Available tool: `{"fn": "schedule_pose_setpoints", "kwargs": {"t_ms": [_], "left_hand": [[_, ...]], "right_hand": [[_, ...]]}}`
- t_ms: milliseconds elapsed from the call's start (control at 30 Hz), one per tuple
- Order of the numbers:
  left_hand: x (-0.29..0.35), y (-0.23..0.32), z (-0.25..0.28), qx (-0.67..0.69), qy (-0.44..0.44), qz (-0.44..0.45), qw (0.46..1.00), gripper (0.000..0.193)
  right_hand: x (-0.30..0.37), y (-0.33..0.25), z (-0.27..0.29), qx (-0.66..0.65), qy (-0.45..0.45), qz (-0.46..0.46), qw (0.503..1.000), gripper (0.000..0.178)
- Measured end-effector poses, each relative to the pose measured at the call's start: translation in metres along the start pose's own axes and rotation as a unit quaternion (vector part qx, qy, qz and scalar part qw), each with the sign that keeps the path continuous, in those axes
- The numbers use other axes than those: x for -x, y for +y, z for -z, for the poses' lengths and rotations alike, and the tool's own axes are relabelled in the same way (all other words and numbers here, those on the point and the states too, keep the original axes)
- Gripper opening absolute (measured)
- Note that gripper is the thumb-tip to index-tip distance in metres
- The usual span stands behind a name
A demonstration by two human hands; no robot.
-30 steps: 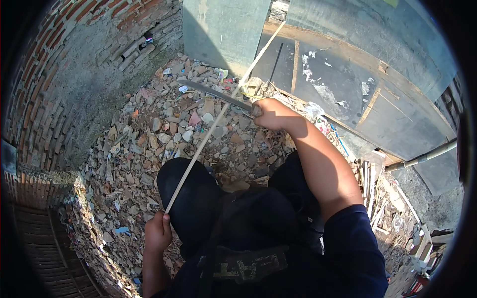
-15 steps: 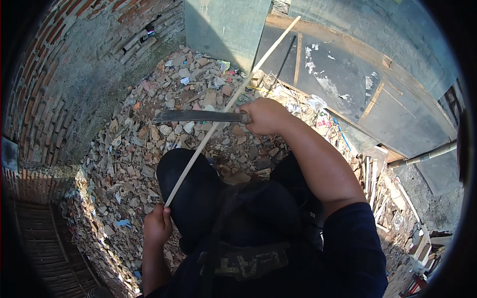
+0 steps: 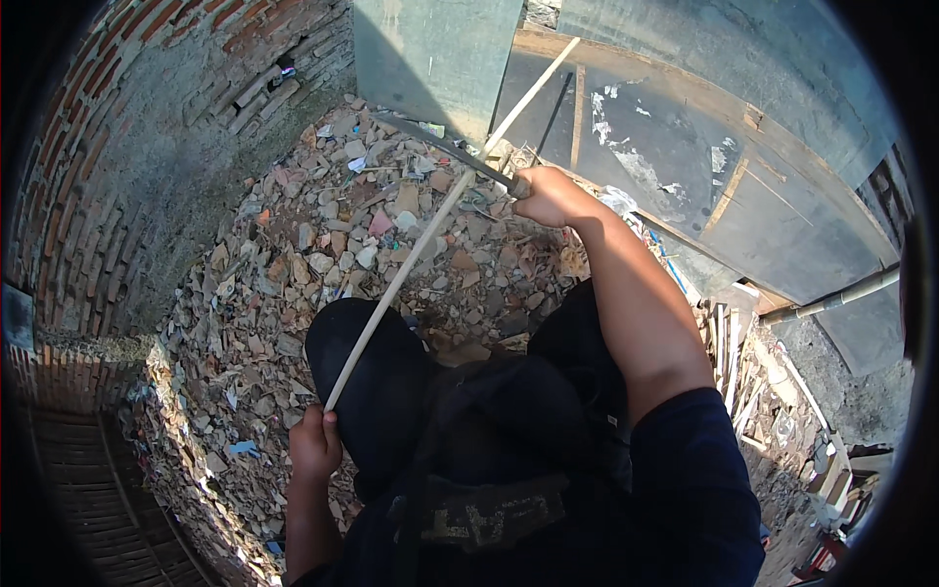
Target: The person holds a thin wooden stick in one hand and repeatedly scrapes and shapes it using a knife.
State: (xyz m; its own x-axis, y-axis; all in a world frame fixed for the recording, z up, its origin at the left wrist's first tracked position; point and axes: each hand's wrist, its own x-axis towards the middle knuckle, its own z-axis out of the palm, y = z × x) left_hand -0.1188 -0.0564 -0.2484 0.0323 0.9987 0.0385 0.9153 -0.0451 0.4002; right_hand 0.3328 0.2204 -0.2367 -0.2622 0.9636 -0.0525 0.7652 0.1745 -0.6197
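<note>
A long pale wooden stick [image 3: 421, 245] slants from beside my left knee up toward the dark panel at the far side. My left hand [image 3: 315, 440] is closed around its near end, thumb and fingers pinching it. My right hand [image 3: 553, 196] grips the handle of a machete [image 3: 455, 152], arm stretched forward. The dark blade points to the left and crosses over the stick well up its length. Whether its edge touches the wood I cannot tell.
Broken brick and stone rubble [image 3: 333, 225] covers the ground. An old brick wall [image 3: 127, 157] rises on the left. A grey-green board [image 3: 440, 59] and a dark panel [image 3: 646, 147] stand ahead. Wood strips [image 3: 734, 352] lie at the right, near a pole [image 3: 831, 305].
My right hand has moved forward and slightly right with the machete. Its blade now tilts and crosses the stick farther up. My left hand keeps hold of the stick's near end, barely shifted.
</note>
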Motion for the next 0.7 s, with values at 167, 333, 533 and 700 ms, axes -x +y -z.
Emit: {"fn": "schedule_pose_setpoints", "kwargs": {"t_ms": [167,333,533,700], "left_hand": [[-0.012,-0.001,0.011,-0.038,-0.015,-0.004,0.999,0.024],[0.004,-0.013,0.003,-0.044,0.032,-0.016,0.998,0.022],[-0.011,-0.005,0.006,-0.081,0.033,-0.039,0.995,0.021],[-0.002,-0.002,0.014,-0.023,0.030,0.014,0.999,0.016]], "right_hand": [[-0.008,0.032,-0.009,-0.120,0.041,-0.095,0.987,0.027],[0.008,-0.036,-0.004,0.036,-0.016,0.119,0.992,0.026],[-0.010,0.086,0.000,-0.232,0.142,-0.183,0.945,0.038],[0.003,0.026,0.012,-0.518,0.178,-0.056,0.835,0.012]]}}
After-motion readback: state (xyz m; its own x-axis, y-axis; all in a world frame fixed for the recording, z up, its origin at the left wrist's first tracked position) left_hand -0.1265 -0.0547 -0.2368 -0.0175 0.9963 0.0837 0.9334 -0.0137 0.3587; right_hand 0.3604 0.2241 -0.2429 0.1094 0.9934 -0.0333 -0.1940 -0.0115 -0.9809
